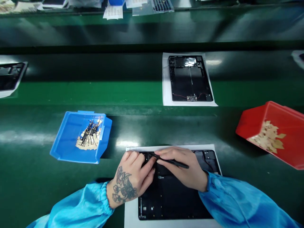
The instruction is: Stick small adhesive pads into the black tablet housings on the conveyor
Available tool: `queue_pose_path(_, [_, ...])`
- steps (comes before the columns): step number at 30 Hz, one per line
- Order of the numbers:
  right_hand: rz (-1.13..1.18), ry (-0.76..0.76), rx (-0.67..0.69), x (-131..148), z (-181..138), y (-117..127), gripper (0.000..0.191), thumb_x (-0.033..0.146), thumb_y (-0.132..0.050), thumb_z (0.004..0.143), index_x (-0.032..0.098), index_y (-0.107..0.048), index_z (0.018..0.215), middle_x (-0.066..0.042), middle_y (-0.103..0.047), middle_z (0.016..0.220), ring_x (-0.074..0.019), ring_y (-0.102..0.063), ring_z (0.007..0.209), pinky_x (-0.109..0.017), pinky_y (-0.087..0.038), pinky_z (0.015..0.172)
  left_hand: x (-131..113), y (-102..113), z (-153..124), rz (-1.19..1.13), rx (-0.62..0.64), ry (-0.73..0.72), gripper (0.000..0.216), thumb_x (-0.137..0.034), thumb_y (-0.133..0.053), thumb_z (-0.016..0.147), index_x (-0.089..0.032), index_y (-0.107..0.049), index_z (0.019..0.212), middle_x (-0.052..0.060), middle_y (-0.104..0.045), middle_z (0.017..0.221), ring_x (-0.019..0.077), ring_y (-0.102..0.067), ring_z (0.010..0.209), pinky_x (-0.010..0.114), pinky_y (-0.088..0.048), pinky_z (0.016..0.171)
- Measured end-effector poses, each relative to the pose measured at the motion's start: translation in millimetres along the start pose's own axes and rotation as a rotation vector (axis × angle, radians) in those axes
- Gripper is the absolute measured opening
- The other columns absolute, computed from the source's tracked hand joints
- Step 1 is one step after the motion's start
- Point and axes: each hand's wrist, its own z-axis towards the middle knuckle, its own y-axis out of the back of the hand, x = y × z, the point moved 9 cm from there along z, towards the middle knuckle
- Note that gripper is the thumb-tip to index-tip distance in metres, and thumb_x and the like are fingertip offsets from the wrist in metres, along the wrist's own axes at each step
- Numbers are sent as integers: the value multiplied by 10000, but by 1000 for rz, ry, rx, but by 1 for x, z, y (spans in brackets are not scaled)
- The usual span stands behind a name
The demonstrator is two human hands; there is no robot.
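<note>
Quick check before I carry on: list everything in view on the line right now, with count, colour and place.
near shell: one, black, on a white sheet under both hands
belt shell: one, black, on its own white sheet, farther up the belt
edge shell: one, black, cut off at the left edge
blue bin: one, blue, left of the hands, holds small black parts
red bin: one, red, right side, holds tan scraps
papers: several, white, far edge
belt: one, green, under everything
black tool: one, black, in right hand
left hand: tattooed, blue sleeve, fingers on near shell's top-left corner
right hand: blue sleeve, grips black tool
</note>
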Motion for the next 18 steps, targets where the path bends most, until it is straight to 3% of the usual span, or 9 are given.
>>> queue_pose_path(4, [36, -78, -1, -8, 1, 0, 31, 230, -650, 860, 221, -675, 845, -45, -721, 929, -205, -681, 867, -347, -562, 790, 2, -1, -1, -31, -5, 4, 321, -283, -519, 847, -168, -622, 1129, 51, -484, 726, 205, -415, 711, 355, -324, 638])
queue_pose_path(10, [156, -376, -284, -35, -3, 27, 229, 402, -669, 828, 184, -616, 786, -36, -663, 721, -169, -658, 609, -266, -565, 556, 5, 4, -1, -110, -52, 10, 381, -267, -522, 846, -109, -581, 1188, 57, -504, 745, 204, -426, 724, 358, -349, 646])
queue_pose_path(18, [219, -371, -270, -39, -2, 23, 231, 380, -679, 827, 166, -593, 816, 0, -609, 637, -145, -616, 565, -239, -535, 528, 9, 2, -2, -89, -48, 27, 359, -268, -524, 851, -133, -590, 1178, 59, -514, 761, 206, -439, 732, 352, -342, 647])
